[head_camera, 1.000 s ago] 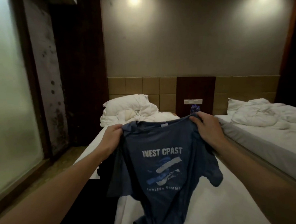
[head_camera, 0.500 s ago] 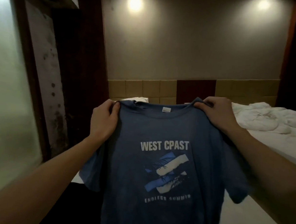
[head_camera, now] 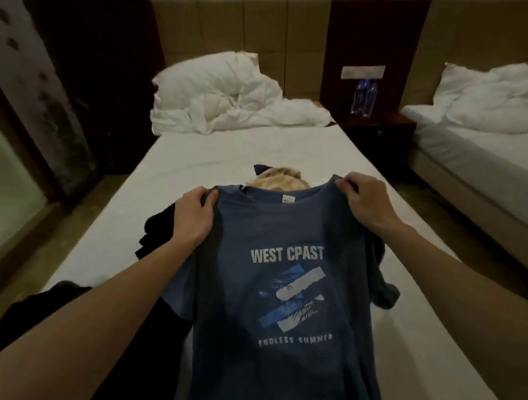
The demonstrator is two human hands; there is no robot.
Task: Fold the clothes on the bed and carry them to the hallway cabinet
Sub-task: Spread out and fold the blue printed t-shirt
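Note:
I hold a blue T-shirt [head_camera: 282, 320] with white "WEST CPAST" lettering spread out above the bed [head_camera: 216, 152], print facing me. My left hand [head_camera: 192, 216] grips its left shoulder and my right hand [head_camera: 365, 203] grips its right shoulder. Behind the collar a beige garment [head_camera: 275, 178] lies on the sheet, partly hidden. Dark clothes [head_camera: 157, 233] lie under my left arm, and another dark garment [head_camera: 384, 289] shows past the shirt's right edge.
A white pillow and crumpled duvet [head_camera: 226, 94] fill the head of the bed. A dark nightstand [head_camera: 377, 129] with two water bottles [head_camera: 365, 99] stands between this bed and a second bed [head_camera: 484, 152] at the right. A floor strip [head_camera: 34, 252] runs along the left.
The view has tilted down from the wall to the bed. Both hands have lowered the spread shirt toward the mattress, still gripping its shoulders.

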